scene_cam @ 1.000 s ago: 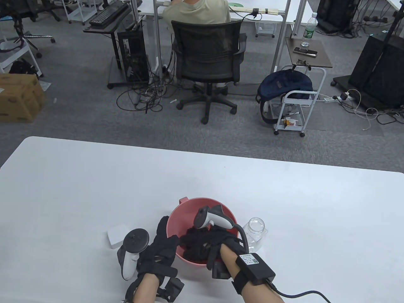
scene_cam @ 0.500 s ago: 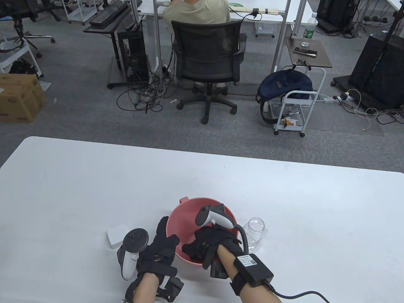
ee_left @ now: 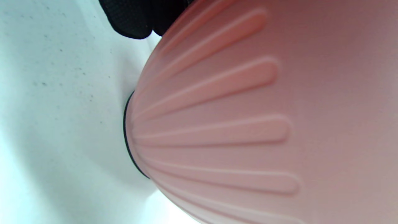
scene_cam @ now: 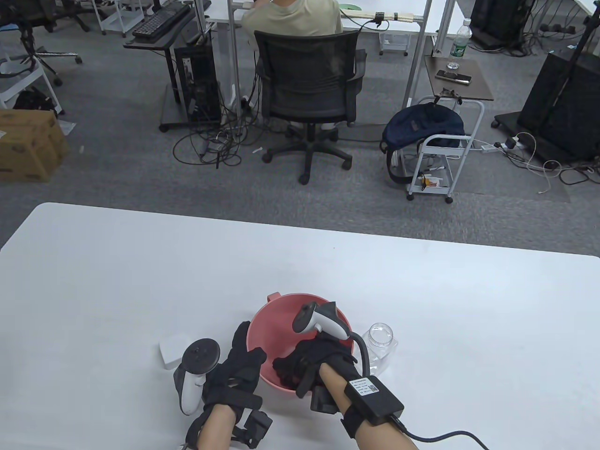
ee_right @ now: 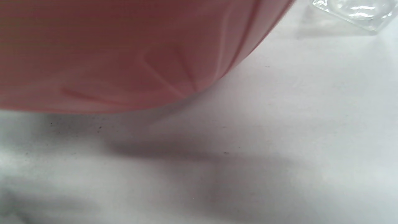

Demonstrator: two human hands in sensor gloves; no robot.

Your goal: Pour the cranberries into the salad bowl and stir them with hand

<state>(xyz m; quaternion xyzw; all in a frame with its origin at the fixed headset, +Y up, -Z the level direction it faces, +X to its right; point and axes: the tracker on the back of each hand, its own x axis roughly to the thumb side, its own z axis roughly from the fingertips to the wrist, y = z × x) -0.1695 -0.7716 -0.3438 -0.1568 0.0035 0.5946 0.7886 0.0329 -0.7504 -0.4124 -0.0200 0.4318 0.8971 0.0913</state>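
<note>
Nearest the person, left hand (scene_cam: 236,375) lay against the outer left wall of the pink salad bowl (scene_cam: 272,323), fingers fairly straight up toward the rim, steadying it rather than gripping as far as I could see; the left wrist view showed only the ribbed outside of the bowl and a glove tip. Right hand (scene_cam: 311,363) was down inside the bowl, fingers bent among the contents; couldn't tell whether it had hold of anything. Cranberries themselves weren't clearly visible under the glove, only a dark reddish patch near the bowl floor. Bowl sat flat on the white bench (scene_cam: 140,262), near the front edge. Just right of it stood a clear jar (scene_cam: 380,344), upright, lid off, looking empty, so I judged the pour done and the stir in hand, with how much mixing remained unclear. Left of the bowl, a small white box (scene_cam: 171,351) sat on the bench. Further back, a person sat in an office chair (scene_cam: 307,89) at a desk.
</note>
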